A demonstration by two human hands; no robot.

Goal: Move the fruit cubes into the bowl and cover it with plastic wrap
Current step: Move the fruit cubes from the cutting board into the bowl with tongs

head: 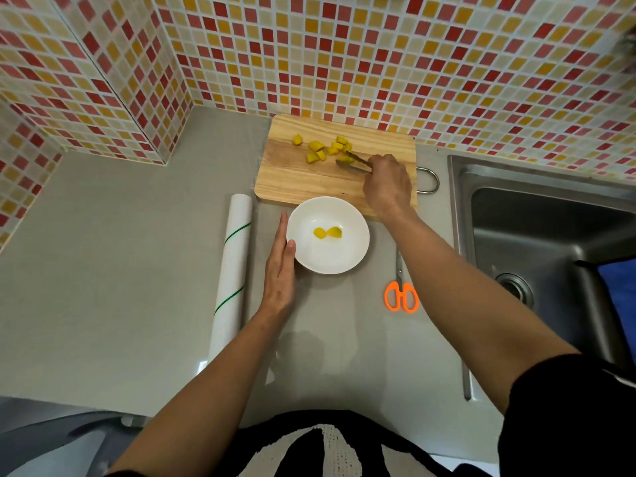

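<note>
On wooden board (299, 180), right hand (389, 187) pinches metal tongs (352, 161) near yellow cubes (323, 149)

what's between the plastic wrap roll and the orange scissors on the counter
In the head view, the white bowl with two fruit cubes sits between the plastic wrap roll and the scissors, with the left hand resting against the bowl's near side.

We note a grey countertop (120, 270) running into a corner. Behind it the wall (413, 56) is covered in small mosaic tiles of red, orange, yellow and cream with white grout; a tiled column (113, 80) juts forward at left. A stainless steel sink (537, 228) is set into the counter at right, drain (514, 287) visible. Lighting is even, shadows soft.
</note>
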